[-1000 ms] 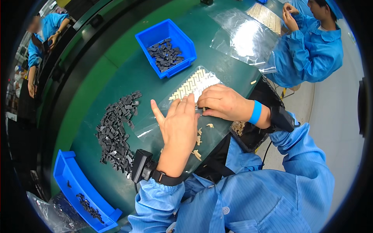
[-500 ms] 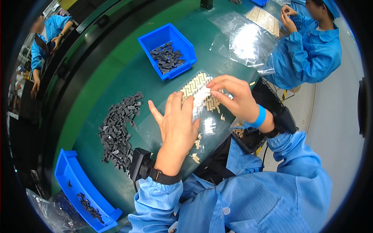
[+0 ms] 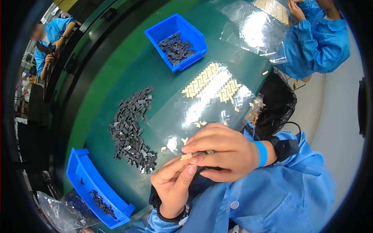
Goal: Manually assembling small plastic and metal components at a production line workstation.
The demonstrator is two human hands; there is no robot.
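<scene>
Left hand (image 3: pixel 171 182) and right hand (image 3: pixel 219 153) had drawn back from the clear sheet (image 3: pixel 167 112) to meet at a cream piece (image 3: pixel 186 157)

Half a second earlier our left hand lay spread on the sheet and the right hovered at its rows; now we had both close to the body.

Pose: left palm turned partly up, thumb raised, fingers curled. Right hand reached across from the right, back uppermost, its fingers pointing left. Blue wristband (image 3: pixel 262 153) on the right wrist, a dark strapped device (image 3: pixel 286 147) behind it.

Surface: green table (image 3: pixel 167 77). We noted a long heap of dark grey pieces (image 3: pixel 130 128) left of the sheet, a blue bin (image 3: pixel 190 60) of similar pieces beyond, and a second blue bin (image 3: pixel 93 180) with small dark parts at lower left. A black bag (image 3: pixel 278 97) hung off the right edge. One co-worker (image 3: pixel 314 46) sat at upper right, another person (image 3: pixel 58 27) stood far left.

Grip: we had both sets of fingertips together, clamped on the cream piece, left below, right above. It sat just off the sheet's near edge, close to some loose cream bits (image 3: pixel 201 124), well apart from the cream rows (image 3: pixel 200 81) on the sheet's far part.
</scene>
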